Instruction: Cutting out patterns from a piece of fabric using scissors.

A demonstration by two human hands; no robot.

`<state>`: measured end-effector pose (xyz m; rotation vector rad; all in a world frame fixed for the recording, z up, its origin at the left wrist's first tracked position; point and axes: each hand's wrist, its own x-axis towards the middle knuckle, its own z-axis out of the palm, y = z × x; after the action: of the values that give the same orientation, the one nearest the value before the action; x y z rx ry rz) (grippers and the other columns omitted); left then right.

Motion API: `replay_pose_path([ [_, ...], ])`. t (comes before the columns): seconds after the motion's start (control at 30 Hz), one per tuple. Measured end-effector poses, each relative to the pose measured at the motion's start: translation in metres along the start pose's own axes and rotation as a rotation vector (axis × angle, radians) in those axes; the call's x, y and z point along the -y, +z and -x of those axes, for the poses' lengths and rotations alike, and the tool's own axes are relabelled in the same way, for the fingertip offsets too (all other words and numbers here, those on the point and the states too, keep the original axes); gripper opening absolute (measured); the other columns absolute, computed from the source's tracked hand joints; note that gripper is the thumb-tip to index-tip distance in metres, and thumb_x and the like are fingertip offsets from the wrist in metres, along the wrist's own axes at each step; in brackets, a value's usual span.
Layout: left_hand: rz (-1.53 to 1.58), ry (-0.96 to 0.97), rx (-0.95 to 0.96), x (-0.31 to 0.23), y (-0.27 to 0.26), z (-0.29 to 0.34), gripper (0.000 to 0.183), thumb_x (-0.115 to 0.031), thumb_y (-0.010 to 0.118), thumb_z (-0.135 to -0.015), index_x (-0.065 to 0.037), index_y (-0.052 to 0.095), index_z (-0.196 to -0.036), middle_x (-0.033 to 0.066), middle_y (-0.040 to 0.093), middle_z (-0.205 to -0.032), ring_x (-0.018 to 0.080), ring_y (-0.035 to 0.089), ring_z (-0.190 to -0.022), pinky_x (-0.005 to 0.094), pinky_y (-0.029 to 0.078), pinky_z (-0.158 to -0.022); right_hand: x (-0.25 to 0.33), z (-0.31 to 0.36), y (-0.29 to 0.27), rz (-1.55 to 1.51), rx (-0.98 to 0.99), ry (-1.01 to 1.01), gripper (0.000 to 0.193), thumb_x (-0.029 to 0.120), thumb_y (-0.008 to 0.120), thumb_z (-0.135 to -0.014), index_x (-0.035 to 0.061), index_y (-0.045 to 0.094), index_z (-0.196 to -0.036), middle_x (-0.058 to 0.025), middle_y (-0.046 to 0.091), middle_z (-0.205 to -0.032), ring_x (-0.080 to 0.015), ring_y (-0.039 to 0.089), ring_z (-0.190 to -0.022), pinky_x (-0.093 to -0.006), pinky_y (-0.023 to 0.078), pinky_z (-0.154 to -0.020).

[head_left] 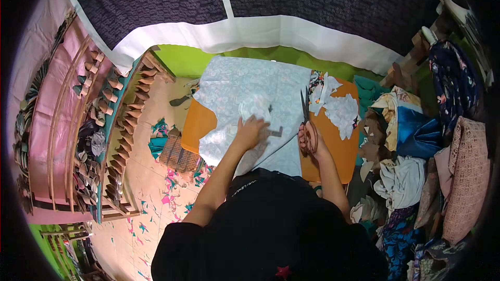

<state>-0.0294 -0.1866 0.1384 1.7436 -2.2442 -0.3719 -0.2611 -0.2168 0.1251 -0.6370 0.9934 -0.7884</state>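
Observation:
A pale blue-grey patterned fabric covers most of an orange table in front of me. My left hand lies on the fabric with its fingers stretched out, holding nothing. Just beyond its fingertips is a roundish whitish patch, too blurred to name. A small grey angled piece sits to the right of that hand. At the fabric's right edge, my right hand is closed round the handles of large scissors, whose dark blades point away from me, slightly parted.
Pale fabric scraps lie on the table's right side. Racks with shoe lasts stand to the left, above a floor strewn with pink and green offcuts. Piled cloth crowds the right. A dark curtain hangs across the back.

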Motion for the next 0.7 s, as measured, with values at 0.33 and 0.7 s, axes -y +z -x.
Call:
replay_pose_path([
  [0.33, 0.399, -0.404, 0.064, 0.084, 0.038, 0.018, 0.024, -0.029, 0.055, -0.070, -0.009, 0.062, -0.082, 0.0111, 0.061, -0.079, 0.0281, 0.058, -0.077, 0.0344, 0.045, -0.067, -0.034, 0.019, 0.000, -0.074, -0.036, 0.244, 0.033, 0.041, 0.048, -0.081, 0.0082, 0.042, -0.079, 0.0038, 0.034, -0.053, -0.0059, 0.033, -0.043, -0.0178, 0.027, -0.036],
  [0.7, 0.233, -0.657, 0.133, 0.081, 0.026, -0.025, 0.034, -0.035, 0.058, -0.068, -0.003, 0.059, -0.080, 0.0136, 0.060, -0.081, 0.0282, 0.058, -0.077, 0.0378, 0.045, -0.066, -0.065, 0.036, 0.017, 0.053, -0.093, 0.206, 0.029, 0.038, 0.047, -0.082, 0.0097, 0.042, -0.082, 0.0040, 0.034, -0.053, -0.0050, 0.031, -0.040, -0.0178, 0.024, -0.034],
])
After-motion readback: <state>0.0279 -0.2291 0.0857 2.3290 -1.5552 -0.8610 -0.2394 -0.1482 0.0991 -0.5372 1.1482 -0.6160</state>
